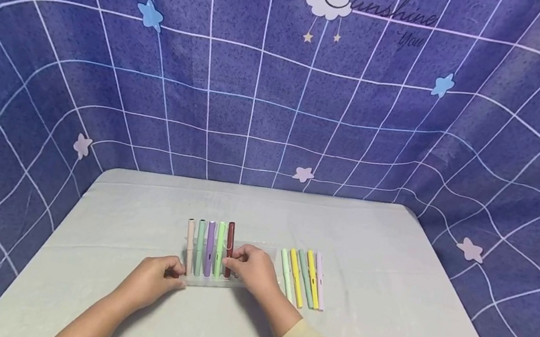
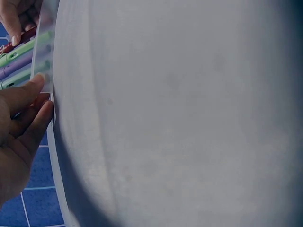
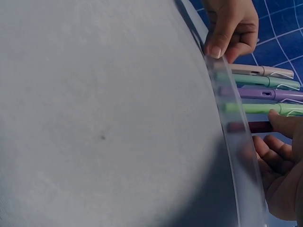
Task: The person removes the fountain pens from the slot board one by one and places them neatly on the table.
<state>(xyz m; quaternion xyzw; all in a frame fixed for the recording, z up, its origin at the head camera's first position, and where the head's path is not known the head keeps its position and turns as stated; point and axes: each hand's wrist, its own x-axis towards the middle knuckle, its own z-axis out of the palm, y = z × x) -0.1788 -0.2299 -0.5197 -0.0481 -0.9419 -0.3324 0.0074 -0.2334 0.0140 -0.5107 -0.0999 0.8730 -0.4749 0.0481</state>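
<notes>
A clear plastic pen tray (image 1: 212,282) lies on the table with several clip-capped pens side by side in it. From the left come a beige pen (image 1: 189,246), a teal-green pen (image 1: 199,248), a purple pen (image 1: 209,249) and a light green pen (image 1: 219,250). My left hand (image 1: 156,279) grips the tray's near left corner, thumb (image 2: 39,81) on its front wall. With my right hand (image 1: 253,270) I pinch a dark red pen (image 1: 231,238) beside the light green one; its lower end shows through the tray wall (image 3: 239,165) in the right wrist view.
Right of the tray, several loose pens lie in a slanted row: a pale green pen (image 1: 287,272), a yellow pen (image 1: 296,278), a grey-green pen (image 1: 305,277), another yellow pen (image 1: 313,278) and a lilac pen (image 1: 320,282). A blue patterned curtain (image 1: 277,118) hangs behind the white-covered table (image 1: 183,194).
</notes>
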